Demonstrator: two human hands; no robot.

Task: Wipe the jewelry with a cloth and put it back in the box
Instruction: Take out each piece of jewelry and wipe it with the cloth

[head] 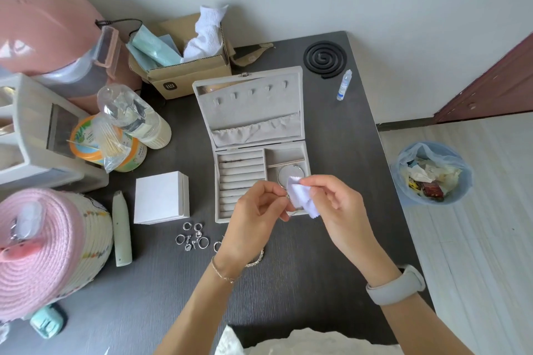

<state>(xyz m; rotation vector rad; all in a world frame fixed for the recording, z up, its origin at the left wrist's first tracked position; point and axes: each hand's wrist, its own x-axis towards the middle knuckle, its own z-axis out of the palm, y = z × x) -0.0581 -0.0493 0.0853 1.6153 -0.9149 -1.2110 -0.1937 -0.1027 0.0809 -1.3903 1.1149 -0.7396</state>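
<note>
On the left of the dark bench (331,253) sits a white box (161,197). Next to it lie small silver rings (192,237), not yet wiped. The left hand (253,222) pinches a tiny silver piece (286,196) in its fingers. The right hand (334,199) pinches a pale cloth (301,194) around that piece. Both hands hover just over the open jewelry box (259,153), where a bangle (290,174) already rests in the right part. The piece is small and could slip out if the cloth rubs too hard. It might then roll off the bench.
</note>
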